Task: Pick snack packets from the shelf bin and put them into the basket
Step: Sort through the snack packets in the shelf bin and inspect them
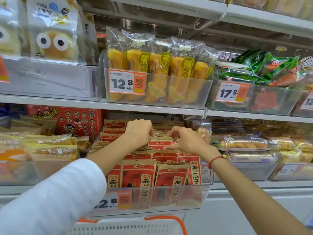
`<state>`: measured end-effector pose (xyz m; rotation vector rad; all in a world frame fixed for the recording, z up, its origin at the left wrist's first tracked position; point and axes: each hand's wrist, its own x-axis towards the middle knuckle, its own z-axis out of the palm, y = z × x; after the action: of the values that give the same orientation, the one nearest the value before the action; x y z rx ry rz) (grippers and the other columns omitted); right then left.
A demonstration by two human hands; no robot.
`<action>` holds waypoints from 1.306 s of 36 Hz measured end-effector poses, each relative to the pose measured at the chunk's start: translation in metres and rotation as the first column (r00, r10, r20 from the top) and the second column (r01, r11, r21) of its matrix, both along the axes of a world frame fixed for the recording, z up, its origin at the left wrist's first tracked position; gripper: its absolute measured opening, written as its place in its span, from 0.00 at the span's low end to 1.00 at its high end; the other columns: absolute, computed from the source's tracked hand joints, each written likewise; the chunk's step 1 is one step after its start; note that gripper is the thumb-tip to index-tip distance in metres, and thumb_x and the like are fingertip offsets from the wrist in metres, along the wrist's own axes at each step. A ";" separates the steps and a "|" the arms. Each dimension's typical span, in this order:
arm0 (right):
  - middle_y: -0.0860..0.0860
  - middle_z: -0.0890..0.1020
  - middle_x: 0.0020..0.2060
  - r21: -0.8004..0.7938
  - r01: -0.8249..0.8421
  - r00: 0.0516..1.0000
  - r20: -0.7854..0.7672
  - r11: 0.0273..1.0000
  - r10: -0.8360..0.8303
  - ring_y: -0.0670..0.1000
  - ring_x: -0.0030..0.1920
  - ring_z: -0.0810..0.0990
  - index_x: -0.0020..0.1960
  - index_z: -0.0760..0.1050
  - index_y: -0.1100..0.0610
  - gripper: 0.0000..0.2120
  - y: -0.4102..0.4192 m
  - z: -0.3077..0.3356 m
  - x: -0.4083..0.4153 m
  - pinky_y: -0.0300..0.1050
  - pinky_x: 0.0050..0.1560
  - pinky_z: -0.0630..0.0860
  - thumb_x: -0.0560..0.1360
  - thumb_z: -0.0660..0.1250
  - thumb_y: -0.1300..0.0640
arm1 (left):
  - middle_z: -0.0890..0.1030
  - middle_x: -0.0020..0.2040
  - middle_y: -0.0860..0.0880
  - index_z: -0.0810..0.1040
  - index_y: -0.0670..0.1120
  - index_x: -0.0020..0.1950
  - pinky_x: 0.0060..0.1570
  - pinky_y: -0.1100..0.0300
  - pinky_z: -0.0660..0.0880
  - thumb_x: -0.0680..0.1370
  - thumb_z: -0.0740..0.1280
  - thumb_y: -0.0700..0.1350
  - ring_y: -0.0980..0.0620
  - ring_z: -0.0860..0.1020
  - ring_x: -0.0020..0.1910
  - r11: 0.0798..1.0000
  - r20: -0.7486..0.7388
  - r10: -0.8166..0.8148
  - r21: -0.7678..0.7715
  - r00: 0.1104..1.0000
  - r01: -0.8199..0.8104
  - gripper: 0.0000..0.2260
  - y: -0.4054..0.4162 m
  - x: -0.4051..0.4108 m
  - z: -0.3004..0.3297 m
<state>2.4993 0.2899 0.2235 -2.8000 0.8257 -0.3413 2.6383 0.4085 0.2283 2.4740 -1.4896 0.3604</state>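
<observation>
1. The left hand (139,131) reaches into the clear shelf bin (152,199) on the lower shelf, its fingers curled down onto the tops of the red-and-tan snack packets (138,173) near the back of the bin; its grip looks pinched on a packet top, though the fingertips are hidden behind the knuckles.
2. The right hand (186,139) hovers just beside the left, over the same packets. Its grip is loosely curled, with one finger stretched out leftward and touching a packet top; it grasps nothing that can be seen.
3. A red string bracelet (216,159) sits on the right wrist; a white sleeve (55,197) covers the left arm.
4. The packets stand upright in rows, filling the bin from front to back, behind an orange price tag (112,200) at the bin's front wall.
5. The white basket (128,226) with an orange handle (171,220) sits below the shelf's front edge, at the bottom of the view.
6. On the shelf above, a bin holds yellow banana-cake packs (157,65).
</observation>
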 end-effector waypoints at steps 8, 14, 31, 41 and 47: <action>0.49 0.72 0.67 -0.032 -0.017 0.998 -0.060 0.999 0.015 0.50 0.66 0.71 0.72 0.63 0.53 0.36 0.015 -0.010 -0.013 0.51 0.63 0.74 0.69 0.76 0.47 | 0.83 0.54 0.52 0.82 0.52 0.56 0.45 0.59 0.70 0.79 0.66 0.49 0.52 0.79 0.54 0.997 -0.069 -0.070 -0.047 0.995 0.067 0.08 0.013 -0.003 0.002; 0.46 0.82 0.46 0.112 0.016 0.999 0.028 0.994 -0.019 0.48 0.48 0.80 0.53 0.79 0.50 0.15 0.004 -0.011 -0.011 0.52 0.53 0.79 0.70 0.75 0.46 | 0.81 0.54 0.53 0.80 0.52 0.55 0.42 0.61 0.67 0.81 0.64 0.50 0.53 0.78 0.53 0.988 -0.098 -0.103 -0.124 0.990 0.091 0.08 0.021 -0.010 0.007; 0.43 0.84 0.43 0.118 -0.263 0.647 0.758 0.957 0.084 0.42 0.45 0.81 0.50 0.80 0.48 0.06 0.036 0.015 -0.020 0.36 0.49 0.76 0.75 0.71 0.58 | 0.83 0.54 0.55 0.80 0.53 0.60 0.57 0.51 0.76 0.73 0.73 0.54 0.55 0.80 0.54 0.900 -0.446 -0.272 -0.432 0.852 0.061 0.16 0.032 -0.007 0.002; 0.40 0.80 0.56 0.224 -0.324 0.674 0.736 0.919 0.059 0.39 0.59 0.76 0.62 0.73 0.42 0.16 0.070 0.027 -0.035 0.33 0.59 0.71 0.76 0.70 0.51 | 0.82 0.53 0.60 0.79 0.55 0.57 0.60 0.56 0.75 0.74 0.71 0.55 0.61 0.79 0.55 0.684 -0.420 -0.463 -0.729 0.780 0.013 0.13 0.081 -0.029 0.020; 0.44 0.85 0.49 0.265 -0.453 0.565 0.824 0.851 0.045 0.42 0.51 0.83 0.56 0.78 0.48 0.10 0.110 0.019 -0.042 0.34 0.53 0.77 0.76 0.70 0.56 | 0.83 0.50 0.65 0.78 0.60 0.57 0.51 0.73 0.74 0.74 0.70 0.53 0.67 0.79 0.52 0.574 -0.425 -0.555 -0.818 0.715 -0.040 0.12 0.128 -0.056 0.016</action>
<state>2.4569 0.4002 0.2429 -1.9220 0.2041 -1.0884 2.5825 0.5366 0.2442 1.3675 -1.0340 0.0301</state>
